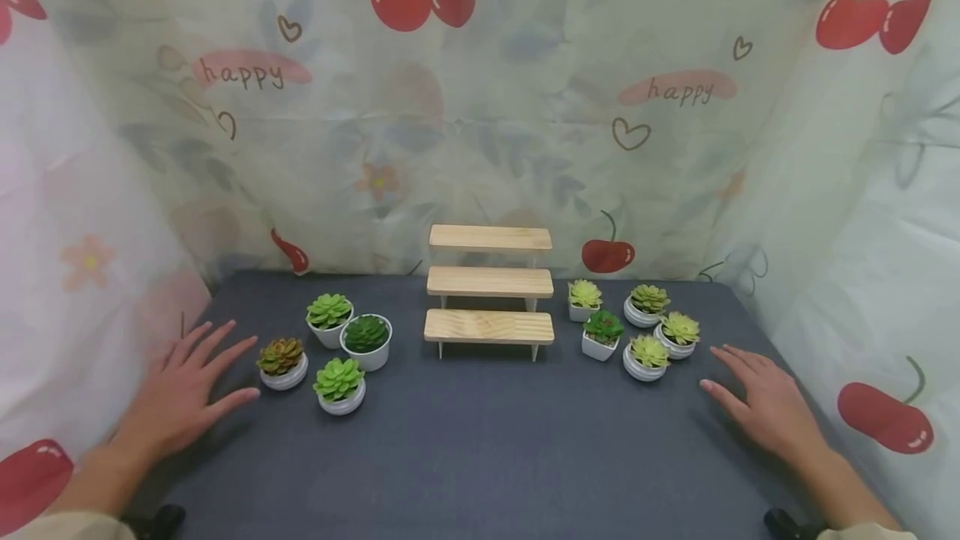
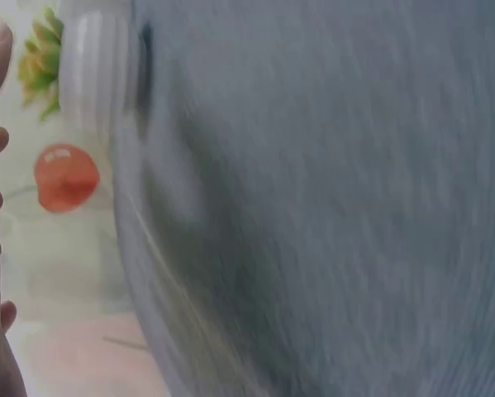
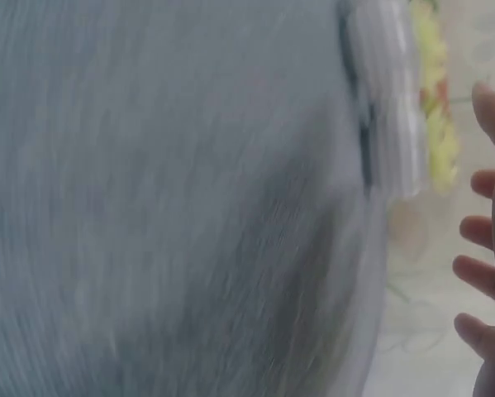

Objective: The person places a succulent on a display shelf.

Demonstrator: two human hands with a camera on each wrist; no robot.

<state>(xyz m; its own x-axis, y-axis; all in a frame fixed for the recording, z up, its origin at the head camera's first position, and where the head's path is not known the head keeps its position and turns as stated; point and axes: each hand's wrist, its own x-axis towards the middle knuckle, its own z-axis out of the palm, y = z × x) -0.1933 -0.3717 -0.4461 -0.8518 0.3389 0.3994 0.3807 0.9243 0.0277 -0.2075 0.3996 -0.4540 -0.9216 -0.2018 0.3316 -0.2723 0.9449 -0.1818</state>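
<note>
My left hand (image 1: 183, 394) is spread with straight fingers at the left side of the table, holding nothing. Nearest to it is a brownish succulent in a white pot (image 1: 282, 363), just right of the fingertips. Beside that stand a light green succulent (image 1: 339, 386), a dark green one (image 1: 366, 335) and another bright green one (image 1: 329, 319). My right hand (image 1: 768, 402), fingers extended and holding nothing, is at the right side. Closest to its fingertips is a yellow-green succulent in a ridged white pot (image 1: 678, 335); several more potted succulents (image 1: 645, 357) cluster to its left.
A three-step wooden display stand (image 1: 489, 326) with clear supports stands at the back centre, between the two plant groups. The dark grey tablecloth (image 1: 480, 448) covers the table. Printed fabric curtains (image 1: 510, 123) enclose the back and both sides.
</note>
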